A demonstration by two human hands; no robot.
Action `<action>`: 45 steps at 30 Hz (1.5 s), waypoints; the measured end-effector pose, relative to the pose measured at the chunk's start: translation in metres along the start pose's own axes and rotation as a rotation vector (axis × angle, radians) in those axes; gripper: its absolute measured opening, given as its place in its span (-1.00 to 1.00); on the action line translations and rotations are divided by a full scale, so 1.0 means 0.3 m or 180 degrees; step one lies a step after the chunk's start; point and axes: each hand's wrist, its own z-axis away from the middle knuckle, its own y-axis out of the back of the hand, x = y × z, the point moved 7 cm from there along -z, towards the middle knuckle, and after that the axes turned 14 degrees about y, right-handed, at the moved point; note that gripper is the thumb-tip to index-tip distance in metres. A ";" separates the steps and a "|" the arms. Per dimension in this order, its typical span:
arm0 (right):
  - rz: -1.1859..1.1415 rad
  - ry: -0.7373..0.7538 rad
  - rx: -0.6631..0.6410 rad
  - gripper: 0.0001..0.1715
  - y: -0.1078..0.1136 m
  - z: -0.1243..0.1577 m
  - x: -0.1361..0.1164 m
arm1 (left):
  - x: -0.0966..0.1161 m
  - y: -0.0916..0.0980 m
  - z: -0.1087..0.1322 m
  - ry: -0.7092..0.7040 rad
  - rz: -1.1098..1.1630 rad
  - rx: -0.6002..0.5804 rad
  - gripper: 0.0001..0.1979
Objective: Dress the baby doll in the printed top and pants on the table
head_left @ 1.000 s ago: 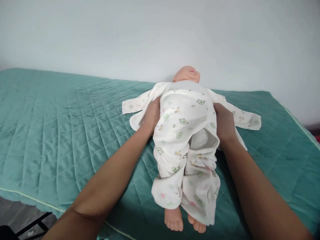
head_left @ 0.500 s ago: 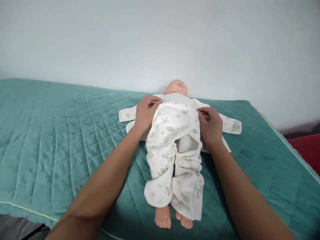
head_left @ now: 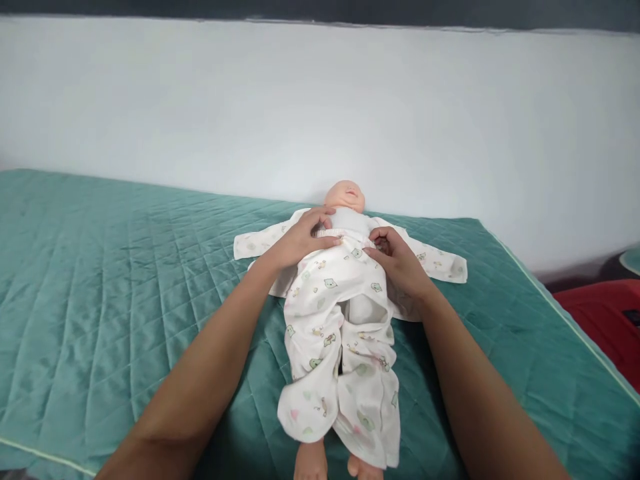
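A baby doll (head_left: 345,195) lies on its back, head toward the wall. It wears white printed pants (head_left: 325,300) with an opening at the crotch, and bare feet (head_left: 311,460) stick out of the legs. A white printed jacket (head_left: 440,263) is spread under it, sleeves out to both sides. My left hand (head_left: 305,239) rests on the waistband, thumb and fingers apart. At the other side of the waist, my right hand (head_left: 397,260) has curled fingers and thumb closed on the waistband; its fingertips are partly hidden.
A green quilted cover (head_left: 125,287) lies under the doll and reaches back to a white wall (head_left: 200,113). Beyond its right edge stands a red object (head_left: 600,320). A dark band (head_left: 320,12) runs along the top.
Both hands have moved inward along the waistband, and my left fingers have spread. The gathered waistband now shows below the doll's chest. The camera view has tilted up.
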 end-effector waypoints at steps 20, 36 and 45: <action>-0.0308 -0.0121 0.0019 -0.57 0.008 -0.023 0.025 | -0.002 -0.005 0.002 0.0220 0.0418 -0.0261 -0.81; 0.0163 0.0094 -0.0495 -0.60 0.002 -0.035 -0.001 | 0.002 -0.012 -0.004 0.0037 0.0387 -0.0113 -0.89; -0.0023 -0.0028 -0.0934 -0.61 0.002 -0.075 0.004 | -0.030 -0.009 -0.029 0.0082 0.0558 0.0053 -0.85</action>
